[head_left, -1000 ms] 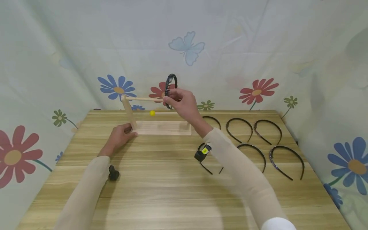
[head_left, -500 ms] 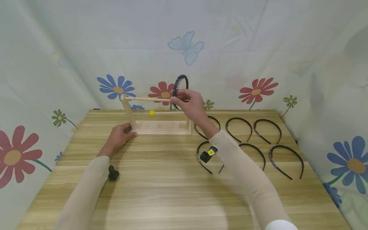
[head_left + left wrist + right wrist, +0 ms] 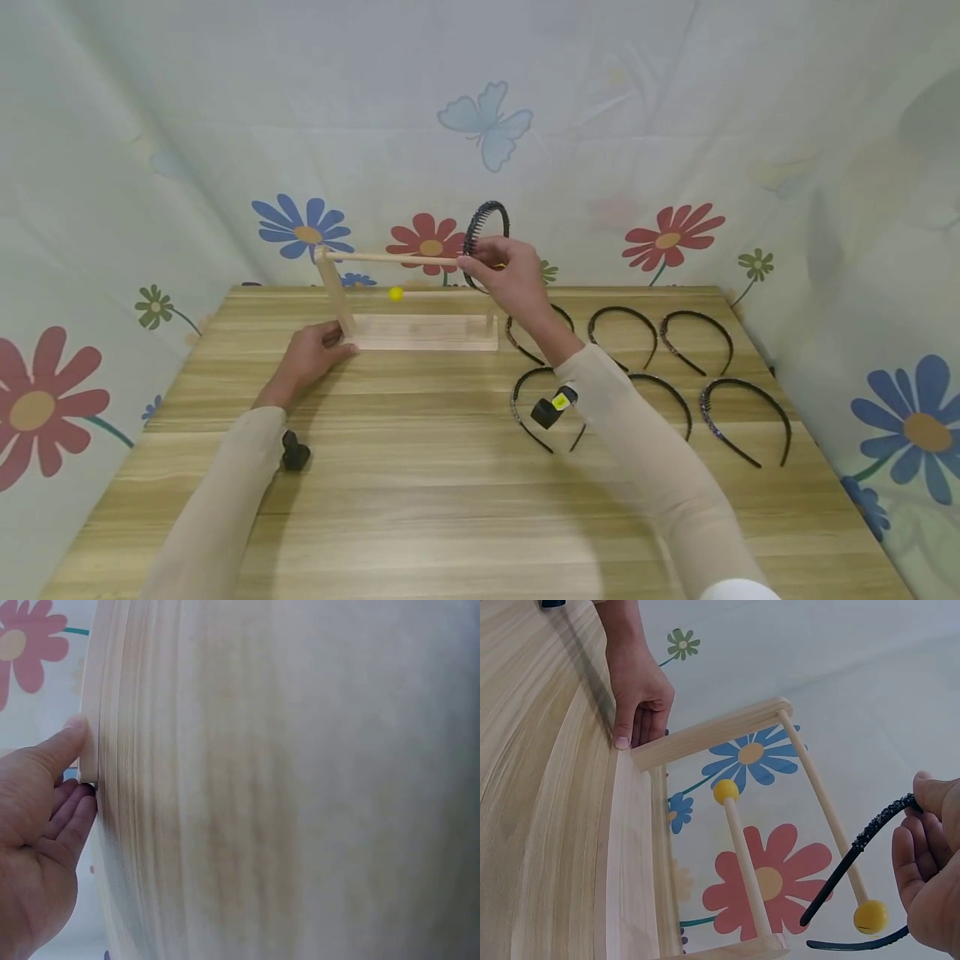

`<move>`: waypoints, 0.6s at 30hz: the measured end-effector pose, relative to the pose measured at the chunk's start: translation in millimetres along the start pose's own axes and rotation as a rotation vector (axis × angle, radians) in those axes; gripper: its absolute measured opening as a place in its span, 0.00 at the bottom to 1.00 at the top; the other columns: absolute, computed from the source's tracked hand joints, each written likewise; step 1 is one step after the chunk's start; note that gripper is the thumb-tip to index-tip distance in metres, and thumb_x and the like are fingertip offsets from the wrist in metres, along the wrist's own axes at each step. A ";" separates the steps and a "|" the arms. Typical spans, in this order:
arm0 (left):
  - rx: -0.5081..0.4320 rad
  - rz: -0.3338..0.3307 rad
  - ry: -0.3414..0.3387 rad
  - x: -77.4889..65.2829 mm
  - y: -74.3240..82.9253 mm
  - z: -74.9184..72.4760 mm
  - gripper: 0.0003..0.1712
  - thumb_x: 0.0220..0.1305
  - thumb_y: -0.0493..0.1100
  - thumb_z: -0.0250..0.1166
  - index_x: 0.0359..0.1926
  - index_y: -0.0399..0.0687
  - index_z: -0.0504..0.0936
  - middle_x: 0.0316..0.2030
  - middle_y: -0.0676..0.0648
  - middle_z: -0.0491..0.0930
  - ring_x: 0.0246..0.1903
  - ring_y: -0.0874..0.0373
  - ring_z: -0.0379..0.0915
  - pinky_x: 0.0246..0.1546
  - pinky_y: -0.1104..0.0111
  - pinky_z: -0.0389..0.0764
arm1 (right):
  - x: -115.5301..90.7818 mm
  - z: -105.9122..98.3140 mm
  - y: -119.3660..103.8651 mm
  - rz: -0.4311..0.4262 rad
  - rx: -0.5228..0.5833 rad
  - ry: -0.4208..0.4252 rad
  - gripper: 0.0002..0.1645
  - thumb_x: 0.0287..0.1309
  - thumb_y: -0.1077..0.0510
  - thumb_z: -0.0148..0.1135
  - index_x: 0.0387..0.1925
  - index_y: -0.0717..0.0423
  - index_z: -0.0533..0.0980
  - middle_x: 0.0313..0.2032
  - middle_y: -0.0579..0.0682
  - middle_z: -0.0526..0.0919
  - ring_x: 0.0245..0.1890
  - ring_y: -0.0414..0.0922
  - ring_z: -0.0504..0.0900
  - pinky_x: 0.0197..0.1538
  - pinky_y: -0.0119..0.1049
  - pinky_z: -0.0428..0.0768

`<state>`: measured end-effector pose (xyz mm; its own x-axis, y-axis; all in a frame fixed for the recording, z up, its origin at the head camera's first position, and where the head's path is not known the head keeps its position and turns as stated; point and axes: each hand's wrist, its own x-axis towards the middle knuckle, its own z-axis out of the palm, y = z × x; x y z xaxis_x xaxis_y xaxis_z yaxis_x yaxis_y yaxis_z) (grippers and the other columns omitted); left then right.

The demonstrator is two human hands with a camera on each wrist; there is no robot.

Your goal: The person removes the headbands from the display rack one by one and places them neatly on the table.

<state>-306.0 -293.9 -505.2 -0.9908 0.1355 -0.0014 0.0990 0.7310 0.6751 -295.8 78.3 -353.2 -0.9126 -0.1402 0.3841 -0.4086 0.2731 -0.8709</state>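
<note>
My right hand (image 3: 512, 271) pinches a black toothed headband (image 3: 476, 223) between thumb and fingers at the right end of the stand's upper rod (image 3: 390, 258). In the right wrist view, the headband (image 3: 881, 823) has its two tips on either side of that rod, near its yellow ball end (image 3: 871, 916). The wooden rack (image 3: 420, 333) stands on the table, with a lower rod that ends in another yellow ball (image 3: 396, 293). My left hand (image 3: 313, 357) grips the rack's left base end; in the left wrist view its thumb (image 3: 69, 742) lies on the wood.
Several dark headbands lie on the wooden table (image 3: 420, 500) to the right, in two rows, including one headband (image 3: 708, 421) at the front right. The right forearm covers parts of some. A flower-printed curtain (image 3: 600, 125) hangs behind the table.
My right hand has moved rightward with the headband, from partway along the upper rod towards its right end. The left hand and the rack have stayed put.
</note>
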 end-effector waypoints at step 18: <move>0.003 0.025 0.012 1.6 -3.0 1.0 0.37 0.70 0.46 0.68 0.72 0.31 0.67 0.67 0.32 0.71 0.68 0.36 0.68 0.69 0.44 0.69 | -19.4 5.3 -6.8 -0.011 -0.006 0.011 0.17 0.60 0.50 0.75 0.45 0.55 0.84 0.37 0.50 0.90 0.38 0.43 0.86 0.36 0.32 0.83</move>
<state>-307.8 -295.2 -508.0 -0.9890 0.1458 0.0249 0.1245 0.7298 0.6722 -275.2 74.1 -356.4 -0.9081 -0.1324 0.3973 -0.4188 0.2770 -0.8648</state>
